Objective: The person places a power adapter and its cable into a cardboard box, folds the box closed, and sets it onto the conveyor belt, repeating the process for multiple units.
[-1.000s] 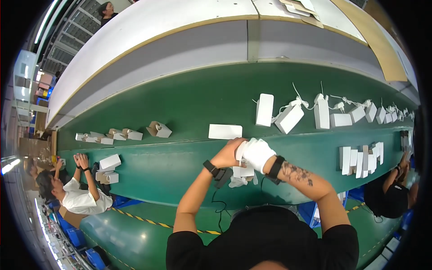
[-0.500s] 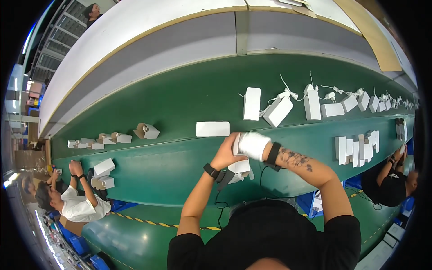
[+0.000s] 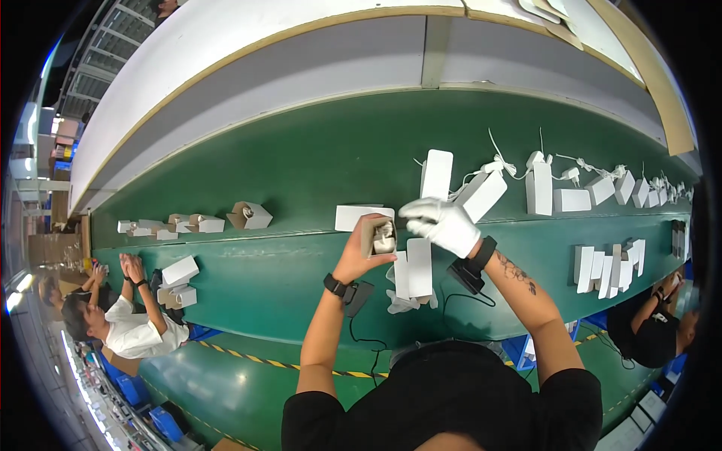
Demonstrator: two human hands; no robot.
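Note:
My bare left hand [image 3: 362, 252] grips a small open cardboard box [image 3: 380, 236] with a white charger part inside it. My right hand [image 3: 444, 222], in a white glove, hovers just right of the box with its fingers reaching toward the box's top. Below the hands lie flat white boxes [image 3: 414, 269] and crumpled white wrapping [image 3: 403, 302] on the green belt [image 3: 301, 173]. A white box [image 3: 353, 216] lies just behind my left hand.
More white boxes and cabled chargers [image 3: 541, 184] line the belt to the right, with a stack [image 3: 609, 267] on the near ledge. Small boxes [image 3: 248, 216] sit to the left. One person [image 3: 120, 323] works at left, another [image 3: 654, 323] at right.
My hands have come apart: the left now holds the open box up alone, and the gloved right hand has moved off it to the right. The view has shifted slightly.

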